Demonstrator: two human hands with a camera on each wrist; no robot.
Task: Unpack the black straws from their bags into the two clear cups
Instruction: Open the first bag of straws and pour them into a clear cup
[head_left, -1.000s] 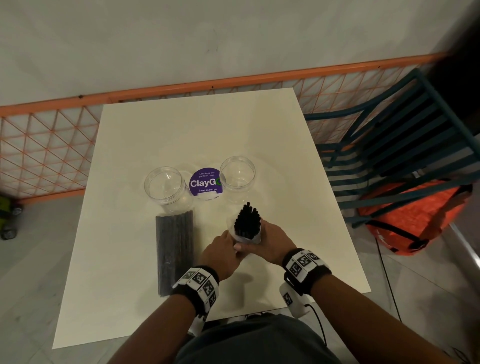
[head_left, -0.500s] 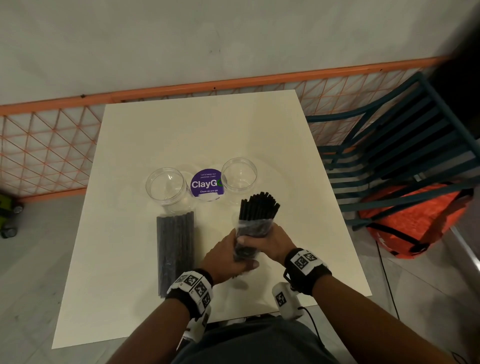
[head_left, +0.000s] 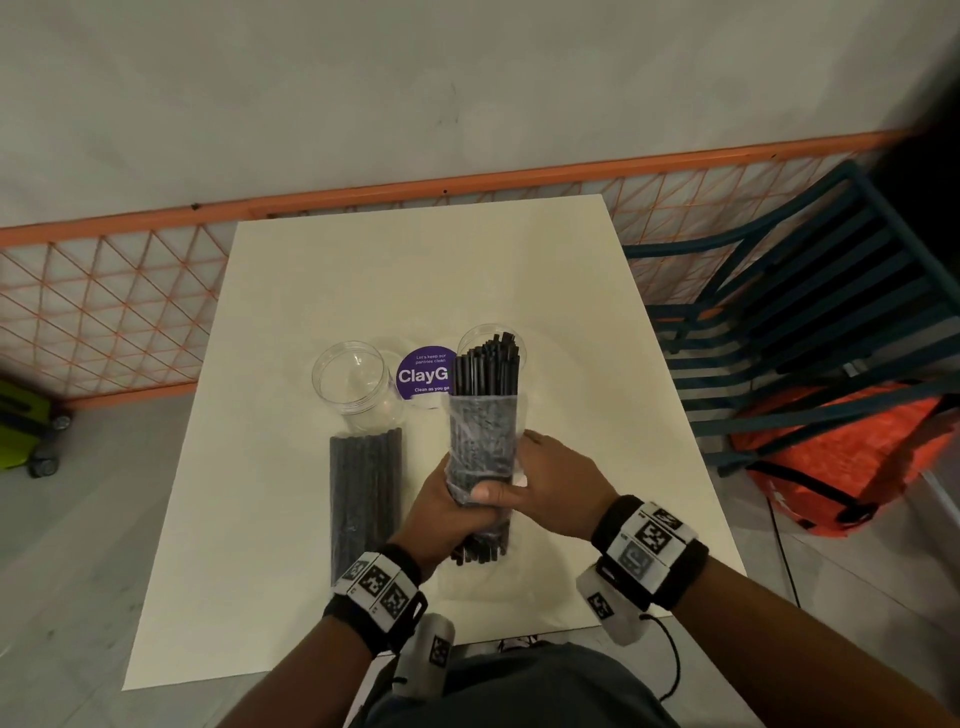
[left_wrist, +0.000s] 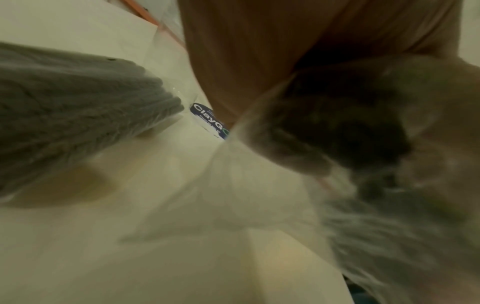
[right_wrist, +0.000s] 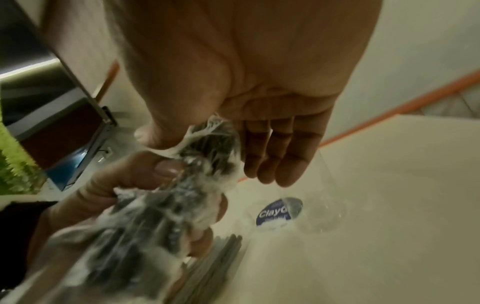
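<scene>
The straws (head_left: 485, 374) stood in front of the right cup (head_left: 470, 338), so only its far rim showed; whether their tips were inside it or above it could not be told; they also covered the right edge of the sticker (head_left: 421, 375), cutting its word to "ClayG"; the bag (head_left: 480, 441) hid their middle; the left hand (head_left: 441, 512) was partly behind the bag, its fingers out of sight in the head view; the left wrist view was smeared by blur, the bundle a grey-black mass; in the right wrist view the bag ran off the bottom edge.
</scene>
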